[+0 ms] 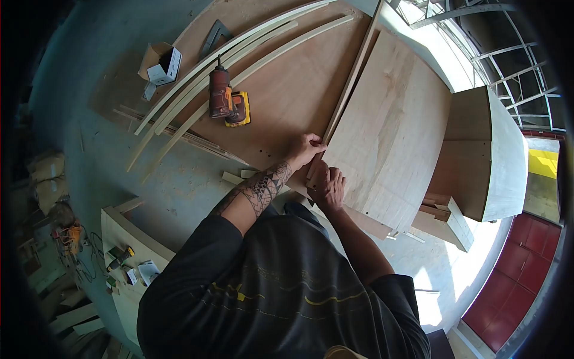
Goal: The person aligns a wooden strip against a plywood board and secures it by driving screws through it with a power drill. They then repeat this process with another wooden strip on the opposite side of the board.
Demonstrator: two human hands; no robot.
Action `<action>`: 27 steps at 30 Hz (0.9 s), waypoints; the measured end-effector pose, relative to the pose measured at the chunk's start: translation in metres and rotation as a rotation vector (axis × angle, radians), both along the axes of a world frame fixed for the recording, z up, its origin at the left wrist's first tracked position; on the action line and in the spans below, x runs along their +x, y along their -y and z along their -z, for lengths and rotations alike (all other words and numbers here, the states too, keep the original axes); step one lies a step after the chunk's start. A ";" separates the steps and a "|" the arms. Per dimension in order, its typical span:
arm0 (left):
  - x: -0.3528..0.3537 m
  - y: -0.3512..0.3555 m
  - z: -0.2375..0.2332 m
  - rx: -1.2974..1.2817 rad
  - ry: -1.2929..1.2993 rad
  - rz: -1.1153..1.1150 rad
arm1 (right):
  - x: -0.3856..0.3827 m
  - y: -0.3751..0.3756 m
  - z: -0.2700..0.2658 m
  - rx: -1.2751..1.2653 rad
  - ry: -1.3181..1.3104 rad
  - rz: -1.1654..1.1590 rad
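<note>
My left hand (306, 149) is at the near end of a long upright wooden edge strip (353, 81), its thumb and fingertips pinched together at the wood; anything between them is too small to make out. Just right of it, my right hand (328, 186) has its fingers curled against the near corner of a pale plywood panel (391, 119). Whether it holds something is hidden. Left of the strip lies a brown plywood sheet (281, 102), bearing a red and black cordless drill (220, 93) with a yellow-edged battery (239, 109).
Long thin wood strips (197, 99) lie across the sheet's left side, near an open small box (162, 64). A wooden cabinet (472, 155) stands at right. Another bench (128, 263) at lower left carries a second drill (121, 258).
</note>
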State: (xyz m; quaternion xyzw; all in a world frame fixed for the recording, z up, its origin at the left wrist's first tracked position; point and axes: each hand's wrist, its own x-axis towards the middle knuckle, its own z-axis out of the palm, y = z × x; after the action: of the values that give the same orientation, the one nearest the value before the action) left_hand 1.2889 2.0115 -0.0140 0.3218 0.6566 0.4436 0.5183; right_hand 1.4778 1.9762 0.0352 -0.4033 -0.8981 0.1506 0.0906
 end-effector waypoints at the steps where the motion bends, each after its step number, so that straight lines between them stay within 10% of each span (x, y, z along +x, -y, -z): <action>1: -0.001 0.004 0.000 0.019 0.060 -0.012 | -0.001 -0.001 0.001 0.020 -0.024 -0.007; 27: 0.016 0.017 -0.001 0.025 0.453 0.080 | 0.028 0.003 -0.007 0.103 -0.142 -0.169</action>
State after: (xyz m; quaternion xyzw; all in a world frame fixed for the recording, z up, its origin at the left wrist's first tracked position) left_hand 1.3054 1.9943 -0.0125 0.2463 0.5044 0.4917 0.6657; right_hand 1.5058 1.9730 0.0425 -0.3092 -0.9268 0.1393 0.1616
